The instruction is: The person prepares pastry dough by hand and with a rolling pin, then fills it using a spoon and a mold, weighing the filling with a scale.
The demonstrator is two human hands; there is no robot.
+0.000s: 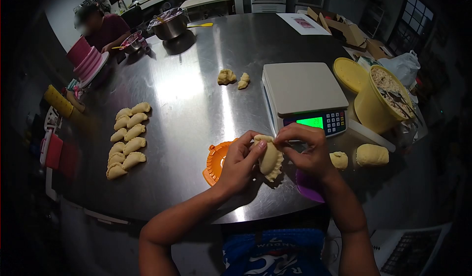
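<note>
Between my two hands, above the table's near edge, is a half-moon dough pastry (pixel 270 162) with a crimped edge on its right side. My left hand (pixel 242 159) grips its left side, thumb on top. The fingers of my right hand (pixel 306 147) pinch the edge near its upper end. An orange mold (pixel 214 164) lies partly behind my left hand. Something purple (pixel 309 186) is partly covered by my right hand and forearm. Beyond my right hand stands a scale (pixel 305 89) with a lit green display. Two dough pieces (pixel 372 155) (pixel 339 160) lie to the right.
Rows of folded pastries (pixel 133 145) lie on the steel table (pixel 196 113) at left. Dough scraps (pixel 226 77) sit mid-table. A yellow tub of filling (pixel 381 101) and its lid (pixel 350 74) are at right. A metal pot (pixel 169 26), pink cake (pixel 88 59) and seated person (pixel 109 30) are farther back.
</note>
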